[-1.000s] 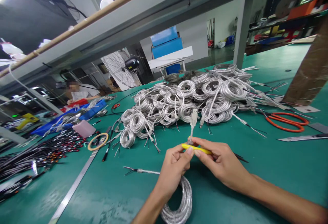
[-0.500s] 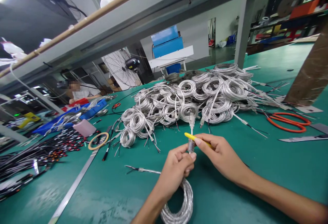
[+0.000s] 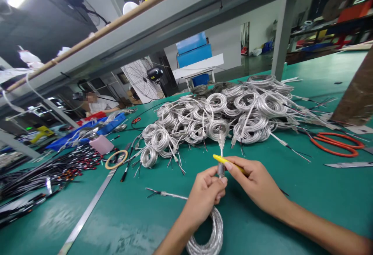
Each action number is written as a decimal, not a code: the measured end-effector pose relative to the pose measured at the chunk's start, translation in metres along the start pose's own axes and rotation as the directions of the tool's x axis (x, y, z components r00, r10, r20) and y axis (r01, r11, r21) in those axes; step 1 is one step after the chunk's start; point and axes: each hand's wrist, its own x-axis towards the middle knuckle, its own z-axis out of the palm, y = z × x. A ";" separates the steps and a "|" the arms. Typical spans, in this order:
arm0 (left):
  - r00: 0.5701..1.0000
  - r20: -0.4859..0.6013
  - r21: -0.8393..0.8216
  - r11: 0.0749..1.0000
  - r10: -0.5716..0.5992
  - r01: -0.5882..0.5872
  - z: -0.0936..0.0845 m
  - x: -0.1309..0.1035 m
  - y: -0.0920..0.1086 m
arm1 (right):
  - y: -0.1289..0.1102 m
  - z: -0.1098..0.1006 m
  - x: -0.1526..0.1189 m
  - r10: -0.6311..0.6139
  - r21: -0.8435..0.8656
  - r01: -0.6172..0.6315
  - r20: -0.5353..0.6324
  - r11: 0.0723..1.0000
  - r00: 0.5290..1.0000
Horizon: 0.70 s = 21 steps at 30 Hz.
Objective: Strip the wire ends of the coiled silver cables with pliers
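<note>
My left hand (image 3: pixel 208 189) is closed around a cable near its grey cylindrical connector (image 3: pixel 221 170), which stands upright above the fingertips. A clear plastic end piece (image 3: pixel 221 142) on a thin white length shows beyond it. Below that hand, a coil of clear-jacketed silver cable (image 3: pixel 217 231) lies on the table; its stripped wire end (image 3: pixel 160 192) sticks out to the left. In my right hand (image 3: pixel 253 181) is a slim yellow tool (image 3: pixel 219 158), pinched between thumb and fingers, its tip against or just in front of the connector. The tool's exact kind is hidden by the fingers.
A heap of coiled silver cables (image 3: pixel 215 103) spans the table's middle. Orange-handled scissors (image 3: pixel 338 144) and a blade (image 3: pixel 348 165) lie right. Left are a steel ruler (image 3: pixel 87 212), a tape ring (image 3: pixel 116 159), black cables (image 3: pixel 37 169) and a blue tray (image 3: pixel 67 136). A person sits far left.
The whole view has shifted slightly, so everything sits a little farther right and lower. Both hands keep the same hold on the cable connector and the yellow tool.
</note>
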 end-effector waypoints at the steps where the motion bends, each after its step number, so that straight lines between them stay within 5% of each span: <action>1: 1.000 0.003 0.002 1.000 0.006 -0.006 0.000 0.000 -0.001 | 0.000 0.000 0.000 -0.003 -0.021 0.003 -0.003 1.000 1.000; 12: 0.998 0.001 0.054 0.997 0.055 -0.055 0.001 -0.003 -0.010 | 0.004 0.001 0.000 0.003 -0.075 0.000 0.039 0.997 0.999; 19: 0.974 -0.189 0.262 0.963 0.123 -0.071 0.001 -0.002 -0.035 | 0.033 0.000 -0.005 0.204 0.078 -0.209 0.073 0.975 0.976; 21: 0.963 -0.230 0.263 0.962 0.139 -0.076 0.000 0.001 -0.045 | 0.043 0.002 -0.007 0.150 0.064 -0.152 0.037 0.986 0.988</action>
